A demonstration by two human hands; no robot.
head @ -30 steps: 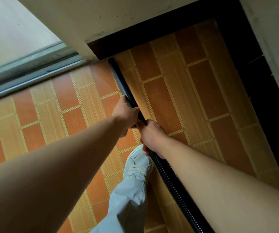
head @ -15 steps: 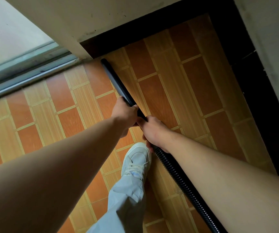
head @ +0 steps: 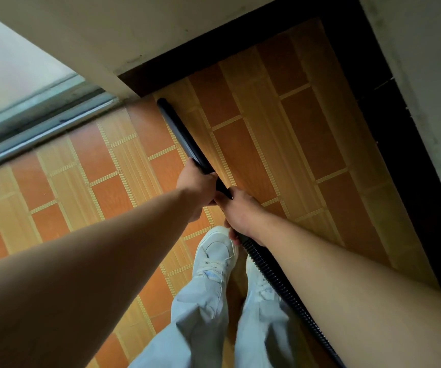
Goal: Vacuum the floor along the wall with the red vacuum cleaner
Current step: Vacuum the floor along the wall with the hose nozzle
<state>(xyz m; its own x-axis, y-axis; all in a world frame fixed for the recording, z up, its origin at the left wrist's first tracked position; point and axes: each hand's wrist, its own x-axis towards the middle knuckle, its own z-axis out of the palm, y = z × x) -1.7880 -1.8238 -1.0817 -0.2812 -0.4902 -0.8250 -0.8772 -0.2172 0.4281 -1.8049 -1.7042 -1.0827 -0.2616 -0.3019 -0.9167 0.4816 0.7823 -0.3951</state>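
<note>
A black vacuum wand (head: 180, 131) slants from my hands up to the left, and its tip lies on the tiled floor close to the dark skirting (head: 214, 51) of the far wall. My left hand (head: 196, 185) grips the wand higher up. Just behind it, my right hand (head: 242, 211) grips the wand where the black ribbed hose (head: 280, 282) begins. The hose runs down to the right under my right forearm. The red body of the vacuum cleaner is out of view.
Orange and tan floor tiles (head: 280, 144) fill the middle. A white wall corner (head: 102, 41) juts in at the top, with a sliding-door track (head: 36, 123) on the left. A second wall with dark skirting (head: 389, 155) runs down the right. My white shoes (head: 214, 253) and pale trousers stand below the hands.
The wand tip has stayed by the far wall's skirting near the corner. My second foot has come forward beside the first. Both hands keep their grip.
</note>
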